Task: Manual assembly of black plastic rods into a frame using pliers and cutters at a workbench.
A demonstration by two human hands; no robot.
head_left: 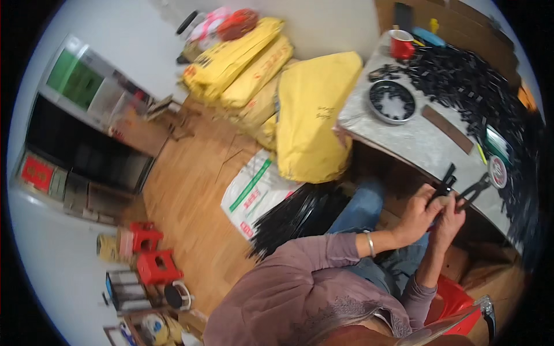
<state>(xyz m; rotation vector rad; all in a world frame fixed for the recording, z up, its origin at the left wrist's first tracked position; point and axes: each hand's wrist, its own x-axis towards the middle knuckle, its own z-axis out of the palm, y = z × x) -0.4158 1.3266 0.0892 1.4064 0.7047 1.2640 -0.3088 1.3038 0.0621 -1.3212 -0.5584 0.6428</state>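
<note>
My left hand [416, 216], with a pale bracelet at the wrist, is closed around a few short black strips [445, 183] whose ends stick up past the fingers. Right beside it, touching, my right hand [447, 226] is closed on a black plier-like tool [475, 191] with two curved arms. How its fingers grip the tool is partly hidden. The tool's far end reaches a round tin [497, 172] with a pale rim. Both hands are held at the near edge of a grey-topped table [424, 144].
Many black strips [461, 81] are heaped along the table's far side. A round dish [392, 101], a flat brown bar [447, 129] and a red mug [402, 44] stand there too. Yellow sacks [317, 115] lean left of the table; long black strips [297, 216] lie on the floor.
</note>
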